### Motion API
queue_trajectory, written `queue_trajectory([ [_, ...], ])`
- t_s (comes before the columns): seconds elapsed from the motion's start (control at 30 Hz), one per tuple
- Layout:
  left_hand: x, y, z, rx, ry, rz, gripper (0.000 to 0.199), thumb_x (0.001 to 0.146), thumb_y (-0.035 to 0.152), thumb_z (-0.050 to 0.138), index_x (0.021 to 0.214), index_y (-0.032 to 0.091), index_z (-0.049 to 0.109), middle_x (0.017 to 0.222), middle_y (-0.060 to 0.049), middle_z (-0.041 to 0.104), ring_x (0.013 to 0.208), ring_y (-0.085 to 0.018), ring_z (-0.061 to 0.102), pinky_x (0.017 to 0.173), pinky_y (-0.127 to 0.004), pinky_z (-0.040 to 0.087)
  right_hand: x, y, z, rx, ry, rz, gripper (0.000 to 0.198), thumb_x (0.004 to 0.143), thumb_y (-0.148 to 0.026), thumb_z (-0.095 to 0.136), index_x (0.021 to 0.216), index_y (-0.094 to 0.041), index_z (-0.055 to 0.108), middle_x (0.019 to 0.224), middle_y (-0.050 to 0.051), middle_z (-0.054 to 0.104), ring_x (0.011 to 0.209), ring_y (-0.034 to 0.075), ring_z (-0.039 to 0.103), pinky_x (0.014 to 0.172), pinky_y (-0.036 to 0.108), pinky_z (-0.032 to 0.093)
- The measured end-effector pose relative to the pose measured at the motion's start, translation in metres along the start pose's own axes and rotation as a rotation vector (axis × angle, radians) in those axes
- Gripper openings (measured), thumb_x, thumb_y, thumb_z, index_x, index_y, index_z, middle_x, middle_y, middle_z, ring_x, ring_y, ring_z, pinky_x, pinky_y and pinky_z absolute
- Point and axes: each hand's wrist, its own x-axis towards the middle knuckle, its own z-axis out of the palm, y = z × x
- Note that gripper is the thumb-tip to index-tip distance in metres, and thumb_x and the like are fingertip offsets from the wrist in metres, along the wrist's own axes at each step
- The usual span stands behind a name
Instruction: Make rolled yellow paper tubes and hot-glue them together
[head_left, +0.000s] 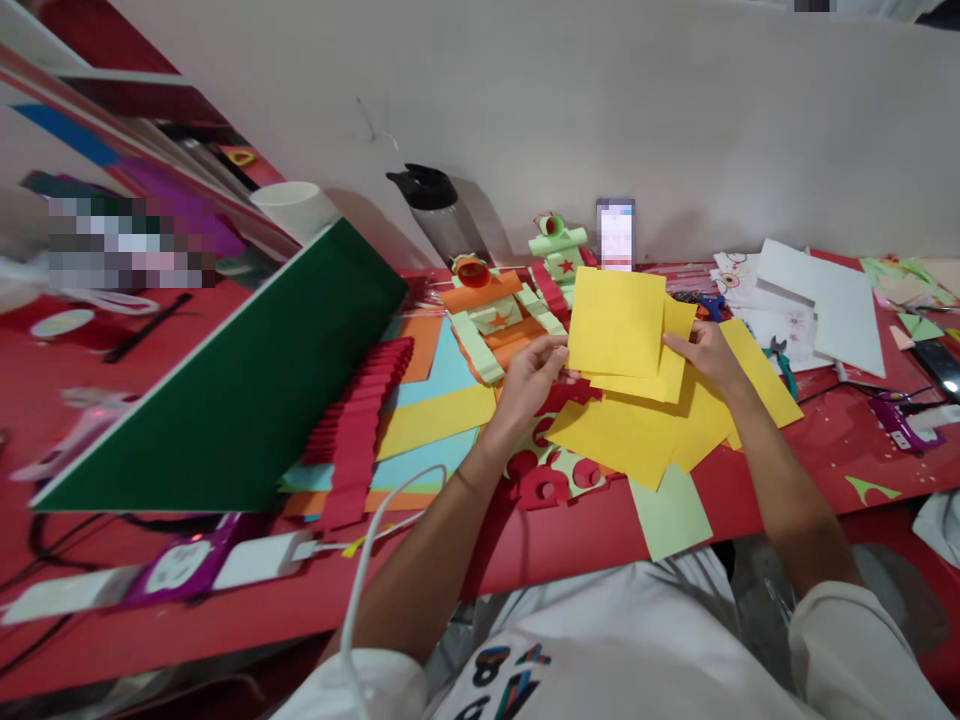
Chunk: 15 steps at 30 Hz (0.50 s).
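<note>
My left hand pinches the left edge of a yellow paper sheet, held up above the table. On the other side, my right hand grips the right edge of a second yellow sheet that shows from behind the first. Below them lie more yellow sheets, fanned over one another. A pale green sheet pokes out under these toward me. Red and pale green paper with round holes rests beneath my left hand. Two rolled-paper figures, one orange and green, one mostly green, stand behind.
A green board leans at the left beside pleated red paper. Against the wall are a bottle and a lit phone. Pliers and white foam pieces lie right. A white cable crosses my left arm.
</note>
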Motion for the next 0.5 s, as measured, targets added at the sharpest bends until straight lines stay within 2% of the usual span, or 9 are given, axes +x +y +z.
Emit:
queue_trajectory([
  [0.23,0.0006,-0.0008,-0.0023,-0.061,-0.003,-0.032,0.054,0.076,0.062,0.087,0.107,0.021,0.073,0.080,-0.001,0.074,0.063,-0.015,0.072,0.064,-0.028,0.062,0.0019,0.0040,-0.0004,0.077,0.015,-0.024,0.050,0.072,-0.058,0.091,0.101,-0.018,0.082,0.102,0.011,0.083,0.090,0.029,0.078,0.080,0.041,0.062],
  [0.3,-0.0009,-0.0006,-0.0014,-0.023,-0.001,-0.009,0.054,0.076,0.062,0.088,0.108,0.020,0.074,0.087,-0.003,0.077,0.070,-0.016,0.074,0.065,-0.027,0.061,0.0006,0.0029,0.0008,0.091,0.010,-0.025,0.049,0.071,-0.057,0.091,0.100,-0.019,0.082,0.101,0.011,0.083,0.089,0.029,0.078,0.080,0.042,0.062],
  [0.43,-0.0059,-0.0004,0.0030,0.101,-0.050,0.050,0.049,0.080,0.055,0.087,0.111,0.018,0.078,0.109,-0.009,0.081,0.094,-0.022,0.077,0.084,-0.032,0.062,-0.0026,0.0004,0.0043,0.084,-0.023,-0.017,0.048,0.070,-0.057,0.092,0.097,-0.019,0.081,0.102,0.011,0.083,0.087,0.029,0.077,0.076,0.040,0.062],
  [0.5,-0.0074,-0.0012,0.0048,0.145,-0.061,0.029,0.047,0.080,0.054,0.086,0.108,0.016,0.079,0.106,-0.010,0.082,0.095,-0.025,0.076,0.086,-0.036,0.062,-0.0025,0.0012,0.0055,0.065,-0.023,-0.014,0.050,0.070,-0.060,0.092,0.096,-0.019,0.080,0.101,0.011,0.082,0.086,0.028,0.077,0.072,0.038,0.061],
])
